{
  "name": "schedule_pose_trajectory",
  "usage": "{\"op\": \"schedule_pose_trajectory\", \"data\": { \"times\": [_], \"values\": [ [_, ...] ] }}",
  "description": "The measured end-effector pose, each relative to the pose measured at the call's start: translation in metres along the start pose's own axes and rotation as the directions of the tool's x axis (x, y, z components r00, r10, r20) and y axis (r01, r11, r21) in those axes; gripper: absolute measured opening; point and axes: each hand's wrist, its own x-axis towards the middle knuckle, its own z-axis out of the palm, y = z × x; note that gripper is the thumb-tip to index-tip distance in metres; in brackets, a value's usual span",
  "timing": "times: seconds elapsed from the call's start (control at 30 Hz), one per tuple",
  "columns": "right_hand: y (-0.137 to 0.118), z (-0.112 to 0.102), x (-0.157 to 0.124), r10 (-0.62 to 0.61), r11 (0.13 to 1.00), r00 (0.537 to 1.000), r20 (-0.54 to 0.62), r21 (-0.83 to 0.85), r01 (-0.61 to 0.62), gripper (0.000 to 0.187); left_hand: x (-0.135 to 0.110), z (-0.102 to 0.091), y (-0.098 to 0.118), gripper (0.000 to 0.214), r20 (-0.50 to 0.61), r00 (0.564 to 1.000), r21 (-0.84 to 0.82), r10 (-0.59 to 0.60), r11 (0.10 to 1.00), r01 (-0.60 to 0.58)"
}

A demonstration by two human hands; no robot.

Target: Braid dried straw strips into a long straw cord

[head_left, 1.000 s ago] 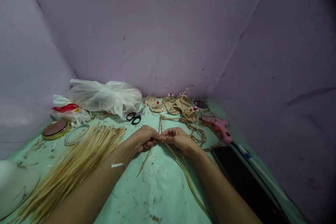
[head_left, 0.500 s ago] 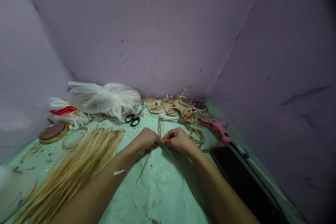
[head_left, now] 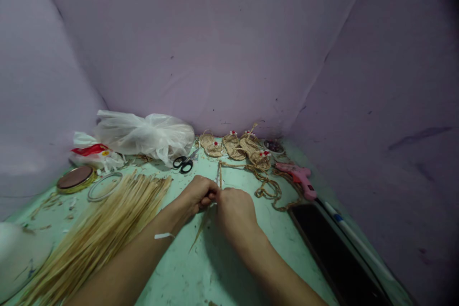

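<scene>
My left hand (head_left: pixel 196 194) and my right hand (head_left: pixel 234 213) meet over the pale green table top (head_left: pixel 201 267), both pinched on thin straw strands (head_left: pixel 219 174). The braided end of the strands runs away from my fingers toward the back; a loose end (head_left: pixel 198 234) trails down toward me under my left hand. My right hand lies knuckles up, and its fingertips are hidden. A thick bundle of straw stalks (head_left: pixel 96 229) lies to the left of my left forearm.
Black scissors (head_left: pixel 183 162), a clear plastic bag (head_left: pixel 143 135), a round tin lid (head_left: pixel 75 178) and a ring (head_left: pixel 104 185) sit at the back left. Small woven straw sandals (head_left: pixel 233 146), braided cord (head_left: pixel 267 186) and a pink glue gun (head_left: pixel 299 177) lie at the back right. A dark slab (head_left: pixel 333 248) lies right.
My right hand has turned knuckles up and slid left and toward me, covering the strands it held. The long strand that trailed under my right forearm is hidden now.
</scene>
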Motion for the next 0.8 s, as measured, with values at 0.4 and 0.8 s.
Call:
{"op": "schedule_pose_trajectory", "data": {
  "times": [0.4,0.8],
  "values": [
    [0.051,-0.004,0.03,0.161,0.704,0.986,-0.048,0.706,-0.08,0.017,-0.001,-0.011,0.003,0.015,0.12,0.99,0.092,0.074,0.992,-0.085],
    [0.039,0.023,0.035,0.175,0.499,0.946,0.274,0.804,-0.325,0.013,-0.004,-0.01,0.007,0.005,0.048,0.991,0.415,0.126,0.9,-0.135]
  ]
}}
